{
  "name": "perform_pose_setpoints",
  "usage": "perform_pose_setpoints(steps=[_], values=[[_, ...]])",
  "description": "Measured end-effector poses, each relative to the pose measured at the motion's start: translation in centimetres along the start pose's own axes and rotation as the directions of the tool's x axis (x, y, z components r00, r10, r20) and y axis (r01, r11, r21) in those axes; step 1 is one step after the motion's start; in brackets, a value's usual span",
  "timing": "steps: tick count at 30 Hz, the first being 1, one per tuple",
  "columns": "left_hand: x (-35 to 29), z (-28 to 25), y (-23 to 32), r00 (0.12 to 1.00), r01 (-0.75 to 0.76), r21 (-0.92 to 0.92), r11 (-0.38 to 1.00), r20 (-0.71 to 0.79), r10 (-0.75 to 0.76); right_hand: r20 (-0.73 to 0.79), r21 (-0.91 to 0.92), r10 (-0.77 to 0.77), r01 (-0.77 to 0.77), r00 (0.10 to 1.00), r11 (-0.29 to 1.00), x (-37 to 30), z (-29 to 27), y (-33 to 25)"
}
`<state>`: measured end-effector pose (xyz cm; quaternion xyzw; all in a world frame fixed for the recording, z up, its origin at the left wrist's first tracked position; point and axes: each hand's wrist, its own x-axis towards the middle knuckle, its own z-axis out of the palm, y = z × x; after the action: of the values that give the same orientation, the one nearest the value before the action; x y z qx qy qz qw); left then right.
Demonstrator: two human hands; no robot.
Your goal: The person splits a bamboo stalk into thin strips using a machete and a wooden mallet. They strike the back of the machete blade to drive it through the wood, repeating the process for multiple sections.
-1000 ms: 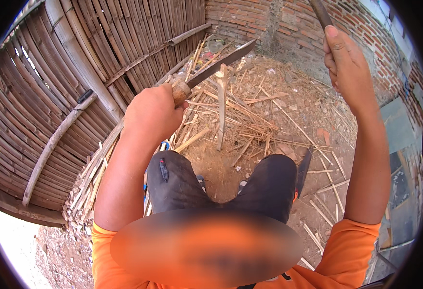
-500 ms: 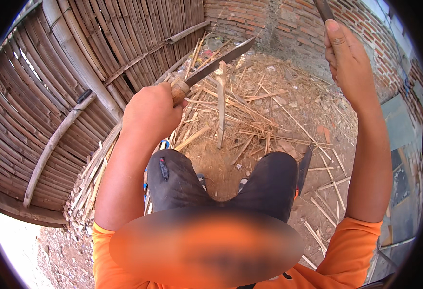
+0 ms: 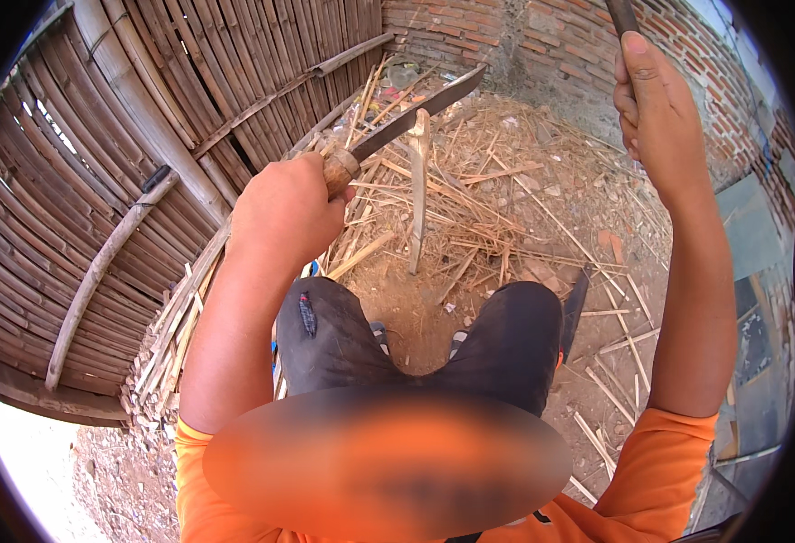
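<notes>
My left hand (image 3: pixel 286 206) is closed around the wooden handle of a machete (image 3: pixel 425 107). Its long dark blade points away and to the right, tilted toward the brick wall. The pale top of a wooden stick (image 3: pixel 418 195) overlaps the blade's middle; whether they touch, I cannot tell. That stick runs down to the dirt in front of my knees. High on the right, my right hand (image 3: pixel 658 113) grips a dark bar-like tool (image 3: pixel 623 15), thumb laid along it. The upper part of this tool lies outside the picture, so its kind is unclear.
A bamboo wall (image 3: pixel 198 81) rises on the left, and a brick wall (image 3: pixel 579 59) closes off the back. Split bamboo strips (image 3: pixel 479 231) litter the dirt ahead. Another dark blade (image 3: pixel 576 303) lies or leans beside my right knee. Grey panels (image 3: pixel 749 231) stand at right.
My right hand and the dark tool have shifted slightly to the right. The machete, still in my left hand, has barely moved; the stick's top sits a touch higher in view.
</notes>
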<state>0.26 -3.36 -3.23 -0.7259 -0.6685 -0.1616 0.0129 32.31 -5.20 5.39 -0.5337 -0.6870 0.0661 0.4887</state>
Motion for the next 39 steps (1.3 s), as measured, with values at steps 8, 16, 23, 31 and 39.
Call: perform_pose_setpoints(steps=[8, 16, 23, 31, 39], values=[[0.0, -0.2, 0.5, 0.999, -0.017, 0.029, 0.999, 0.044, 0.015, 0.266, -0.464, 0.073, 0.061, 0.961, 0.884, -2.1, 3.2, 3.8], [0.0, 0.4, 0.3, 1.0, -0.026, 0.002, 1.0, 0.014, 0.026, -0.029, -0.113, -0.06, 0.056, 0.998, 0.992, -1.1, 1.0, 1.9], [0.0, 0.5, 0.2, 0.999, -0.019, -0.001, 1.0, 0.031, 0.019, 0.271, -0.43, 0.152, -0.022, 0.95, 0.903, -2.3, 2.9, 3.7], [-0.1, 1.2, 0.5, 1.0, 0.005, -0.018, 1.0, 0.026, -0.005, -0.026, -0.122, 0.006, -0.009, 1.0, 0.992, -1.7, 1.2, 2.4], [-0.1, 2.4, 0.3, 0.994, 0.004, 0.024, 1.0, 0.105, -0.007, 0.272, -0.52, 0.178, -0.011, 0.946, 0.854, -2.1, 2.9, 4.0]])
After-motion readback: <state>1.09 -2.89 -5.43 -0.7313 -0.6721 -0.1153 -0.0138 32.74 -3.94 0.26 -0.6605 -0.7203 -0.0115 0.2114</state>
